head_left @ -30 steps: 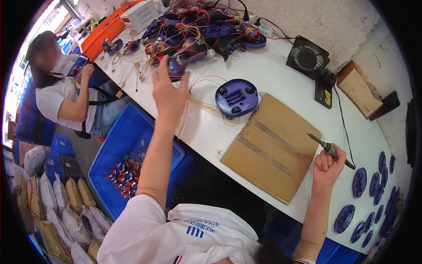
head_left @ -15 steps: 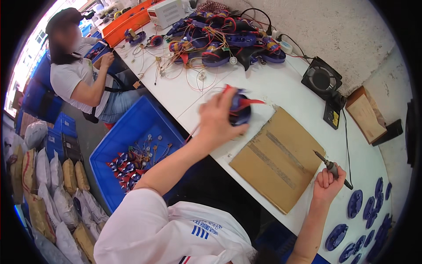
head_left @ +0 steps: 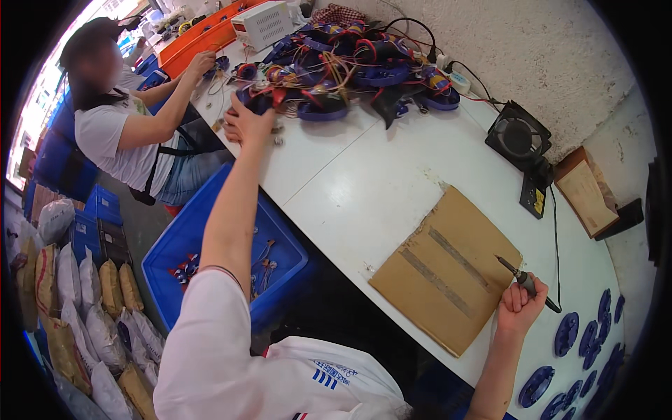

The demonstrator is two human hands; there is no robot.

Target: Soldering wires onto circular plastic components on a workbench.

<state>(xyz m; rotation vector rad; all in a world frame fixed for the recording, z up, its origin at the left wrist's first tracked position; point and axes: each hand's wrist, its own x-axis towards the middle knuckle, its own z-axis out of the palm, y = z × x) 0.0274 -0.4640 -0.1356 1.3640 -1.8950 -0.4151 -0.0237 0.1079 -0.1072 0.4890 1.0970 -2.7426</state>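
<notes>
My left hand (head_left: 248, 124) reaches out to the near left side of a heap of wired parts (head_left: 329, 66). Its fingers are closed round a dark purple rounded part (head_left: 257, 102), mostly covered by the hand and touching the heap. The heap is made up of purple shells with red, black and yellow pieces and thin loose wires. In my right hand (head_left: 519, 306) is a soldering iron (head_left: 523, 276), held by its grey handle above the right edge of a brown cardboard sheet (head_left: 448, 269). Its metal tip points up and left.
Left of the table (head_left: 336, 189) stands a blue bin (head_left: 161, 255) with small wired parts. A person (head_left: 133, 119) sits beyond it. A black fan (head_left: 518, 133), a soldering stand (head_left: 535, 189) and the iron's cord lie right. Several purple shells (head_left: 565, 334) lie near right.
My left hand has swung away from above the cardboard to the heap at far left, carrying the purple part. My right hand stays about where it was. The other person's arm has reached forward.
</notes>
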